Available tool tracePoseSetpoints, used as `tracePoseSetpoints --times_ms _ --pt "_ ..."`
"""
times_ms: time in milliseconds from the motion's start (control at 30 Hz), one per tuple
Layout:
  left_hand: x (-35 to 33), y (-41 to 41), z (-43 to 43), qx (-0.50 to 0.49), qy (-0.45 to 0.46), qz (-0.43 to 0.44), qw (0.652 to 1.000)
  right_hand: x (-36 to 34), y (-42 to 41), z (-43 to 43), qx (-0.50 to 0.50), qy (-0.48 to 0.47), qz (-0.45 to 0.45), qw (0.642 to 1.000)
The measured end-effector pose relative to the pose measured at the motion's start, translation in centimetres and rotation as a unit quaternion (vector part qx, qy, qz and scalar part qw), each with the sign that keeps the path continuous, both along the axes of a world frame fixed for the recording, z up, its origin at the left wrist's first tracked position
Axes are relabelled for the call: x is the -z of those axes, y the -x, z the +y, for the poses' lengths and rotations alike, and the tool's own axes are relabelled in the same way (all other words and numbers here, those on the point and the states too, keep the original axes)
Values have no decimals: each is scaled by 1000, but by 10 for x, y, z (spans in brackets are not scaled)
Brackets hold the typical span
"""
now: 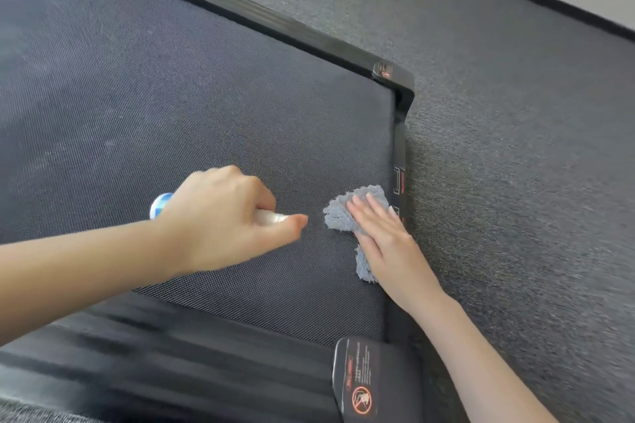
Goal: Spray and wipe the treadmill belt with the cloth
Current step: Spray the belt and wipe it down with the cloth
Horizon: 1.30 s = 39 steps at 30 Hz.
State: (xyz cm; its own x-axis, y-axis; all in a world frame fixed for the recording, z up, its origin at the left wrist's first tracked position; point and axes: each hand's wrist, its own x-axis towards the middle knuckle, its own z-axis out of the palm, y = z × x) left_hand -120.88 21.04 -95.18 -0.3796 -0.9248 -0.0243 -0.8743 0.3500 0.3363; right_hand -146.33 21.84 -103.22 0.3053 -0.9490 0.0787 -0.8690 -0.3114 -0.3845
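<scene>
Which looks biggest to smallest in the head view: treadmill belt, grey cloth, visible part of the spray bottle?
1. Treadmill belt, by far.
2. Grey cloth, partly hidden under the right hand.
3. Spray bottle, mostly hidden in the left hand; its true size is unclear.

A gym-like room (home or club, unclear): treadmill belt on grey carpet.
</scene>
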Motion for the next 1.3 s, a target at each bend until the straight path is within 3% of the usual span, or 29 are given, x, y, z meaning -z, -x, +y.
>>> tracePoseSetpoints --times_ms 133,333,500,600,733,1033,1300 --pt "-1 0 0 26 -58 -33 997 -1 1 -2 -3 -3 -3 1000" --pt "0 -3 16 25 6 -15 1000 -1 2 -1 -3 -9 -13 1000" --pt "-1 -9 -11 -5 -74 -12 997 -2 2 -1 -3 -7 -8 1000" --pt "-9 -1 -39 -24 -37 -5 999 -2 2 -1 -2 -12 -6 1000" --pt "-10 14 -70 -38 67 86 993 -3 2 0 -5 -16 -3 1000" --pt "-9 48 -125 -40 -8 3 999 -3 1 1 -9 -16 7 1000" --pt "-2 87 -160 -67 78 111 989 4 3 -2 -9 23 23 999"
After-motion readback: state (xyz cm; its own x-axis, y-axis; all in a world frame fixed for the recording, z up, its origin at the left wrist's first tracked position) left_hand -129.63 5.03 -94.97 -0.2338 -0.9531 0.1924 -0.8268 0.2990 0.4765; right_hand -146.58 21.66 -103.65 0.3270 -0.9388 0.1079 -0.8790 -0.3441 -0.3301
